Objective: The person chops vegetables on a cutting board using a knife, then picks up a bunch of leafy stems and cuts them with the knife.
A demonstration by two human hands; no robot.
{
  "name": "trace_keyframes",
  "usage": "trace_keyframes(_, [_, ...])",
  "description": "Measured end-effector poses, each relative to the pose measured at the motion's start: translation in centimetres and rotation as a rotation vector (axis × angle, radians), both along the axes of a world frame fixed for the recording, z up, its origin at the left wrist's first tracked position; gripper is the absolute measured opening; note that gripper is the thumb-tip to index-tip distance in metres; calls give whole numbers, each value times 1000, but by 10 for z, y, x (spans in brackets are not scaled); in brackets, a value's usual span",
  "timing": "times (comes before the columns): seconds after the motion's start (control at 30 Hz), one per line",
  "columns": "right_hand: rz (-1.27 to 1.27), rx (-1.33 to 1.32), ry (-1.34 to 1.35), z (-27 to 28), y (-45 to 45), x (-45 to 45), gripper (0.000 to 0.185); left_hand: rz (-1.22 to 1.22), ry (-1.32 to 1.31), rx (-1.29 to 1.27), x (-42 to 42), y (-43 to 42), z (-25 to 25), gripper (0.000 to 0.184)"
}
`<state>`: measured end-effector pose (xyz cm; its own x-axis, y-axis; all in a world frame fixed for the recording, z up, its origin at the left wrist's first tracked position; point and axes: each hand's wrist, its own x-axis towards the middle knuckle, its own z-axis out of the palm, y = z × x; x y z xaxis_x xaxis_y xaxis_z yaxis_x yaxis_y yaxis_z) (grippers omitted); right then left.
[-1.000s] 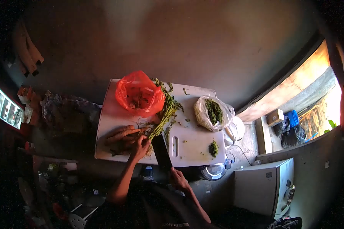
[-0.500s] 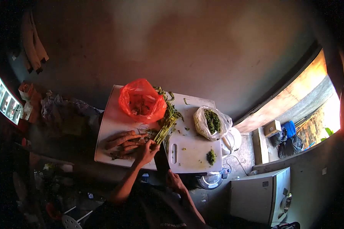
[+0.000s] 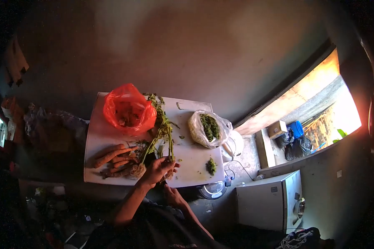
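Observation:
My left hand (image 3: 156,172) is closed around the stems of leafy greens (image 3: 170,139) over the left side of the white cutting board (image 3: 187,174). Pale stringy roots (image 3: 137,170) show beside that hand. Close below it, my right hand (image 3: 175,198) grips a knife, whose dark blade is mostly hidden behind the left hand. Several carrots (image 3: 110,155) lie on the table to the left. A red plastic bag (image 3: 126,112) stands open behind them. Chopped greens (image 3: 211,166) sit on the right part of the board.
A clear plastic bag (image 3: 201,137) of chopped greens stands at the back right of the white table (image 3: 96,139). Right of the table are a white appliance (image 3: 234,145) with a cord and a small fridge (image 3: 262,203). Dark bags (image 3: 298,148) lie by the opening.
The view has turned to the right. My left hand has brought stems over the board's left side, and roots now show. The knife blade, plain before, is now mostly covered.

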<state>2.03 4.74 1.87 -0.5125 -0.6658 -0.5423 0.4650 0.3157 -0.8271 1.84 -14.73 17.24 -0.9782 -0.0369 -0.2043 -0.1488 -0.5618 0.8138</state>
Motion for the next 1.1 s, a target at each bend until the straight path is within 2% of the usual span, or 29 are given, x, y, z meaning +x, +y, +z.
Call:
trace_keyframes(0.03, [-48, 72, 33, 16, -2, 5, 42, -27, -25, 25, -4, 3, 5, 26])
trace_keyframes(0.1, [-35, 78, 81, -29, 4, 3, 43, -13, -1, 45, -17, 11, 9, 25])
trace_keyframes(0.17, [-19, 80, 125, -26, 4, 3, 43, -11, 37, 77, -32, 15, 19, 26])
trace_keyframes(0.2, [-47, 53, 145, 15, -5, 6, 43, -15, 39, 75, -40, 17, 26, 26])
trace_keyframes(0.3, [-81, 21, 135, 38, -10, 6, 43, 43, 213, -66, -68, 23, 50, 36])
trace_keyframes(0.4, [-58, 41, 111, 12, -6, 3, 43, 65, 300, -113, -95, 19, 91, 36])
trace_keyframes(0.5, [-50, 19, 73, -7, -5, 2, 43, -15, 323, -234, -121, 0, 125, 36])
trace_keyframes(0.6, [-70, -26, 84, -20, -3, 6, 42, 117, 486, -230, -156, -12, 153, 35])
trace_keyframes(0.67, [-73, -29, 144, -6, -6, 4, 42, 55, 400, -270, -164, -31, 179, 34])
trace_keyframes(0.73, [-61, 50, 34, 52, -11, 5, 41, 54, 398, -300, -168, -40, 206, 33])
trace_keyframes(0.8, [-55, 23, 81, 35, -10, 6, 41, 143, 478, -316, -173, -48, 221, 33])
trace_keyframes(0.87, [-48, -1, 122, 12, -8, 8, 40, 106, 418, -322, -172, -58, 235, 36])
trace_keyframes(0.93, [-97, 11, 86, 10, -10, 9, 41, 48, 497, -360, -172, -65, 244, 38])
trace_keyframes(0.97, [-76, -1, 174, 9, -9, 9, 40, 46, 483, -364, -171, -67, 249, 38])
trace_keyframes(1.1, [-41, 21, 124, -2, -7, 7, 41, 71, 511, -361, -164, -76, 269, 37])
